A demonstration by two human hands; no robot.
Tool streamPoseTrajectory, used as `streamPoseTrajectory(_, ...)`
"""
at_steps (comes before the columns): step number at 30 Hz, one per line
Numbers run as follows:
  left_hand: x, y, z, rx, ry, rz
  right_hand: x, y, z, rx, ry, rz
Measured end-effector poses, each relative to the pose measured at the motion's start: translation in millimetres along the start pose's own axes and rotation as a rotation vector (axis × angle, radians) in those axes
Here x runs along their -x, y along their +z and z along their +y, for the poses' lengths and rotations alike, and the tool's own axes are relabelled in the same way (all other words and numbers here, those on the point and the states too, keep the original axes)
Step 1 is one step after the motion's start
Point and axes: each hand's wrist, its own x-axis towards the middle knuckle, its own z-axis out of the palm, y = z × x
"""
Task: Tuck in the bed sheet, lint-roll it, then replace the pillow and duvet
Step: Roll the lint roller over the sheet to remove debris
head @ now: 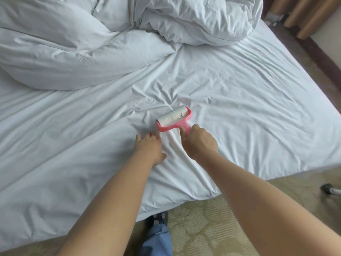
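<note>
A white bed sheet (249, 93) covers the mattress, creased around the middle. My right hand (200, 142) grips the handle of a pink lint roller (174, 118), whose white sticky roll lies on the sheet. My left hand (149, 147) presses flat on the sheet just left of the roller, fingers straight. The white duvet (73, 56) is bunched up across the far left and top of the bed. I cannot pick out a pillow among the white bedding.
The bed's near edge runs diagonally in front of me, with patterned carpet (208, 228) below it. My blue trouser leg (158, 239) stands at the edge. A dark object (329, 189) lies on the floor at right. Wooden furniture (302, 17) stands at top right.
</note>
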Motion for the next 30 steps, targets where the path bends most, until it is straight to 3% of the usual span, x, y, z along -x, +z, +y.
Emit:
streamPoseTrajectory(5, 18.8, 4.4, 42.3, 0.034, 0.009, -0.028, 27.7, -10.8, 62.5, 0.037, 0.092, 0.057)
streamPoseTrajectory(9, 20.7, 3.0, 56.0, 0.026, -0.015, -0.066, 31.2, -9.0, 81.7, 0.027, 0.118, 0.005)
streamPoseTrajectory(23, -71.2, -27.6, 16.6, 0.024, -0.048, 0.006, -76.8, -4.7, 21.1, -0.141, 0.148, -0.041)
streamPoseTrajectory(30, -111.4, -32.3, -2.8, 0.000, 0.027, 0.043, -126.1, 4.0, -15.0, -0.108, 0.169, -0.003)
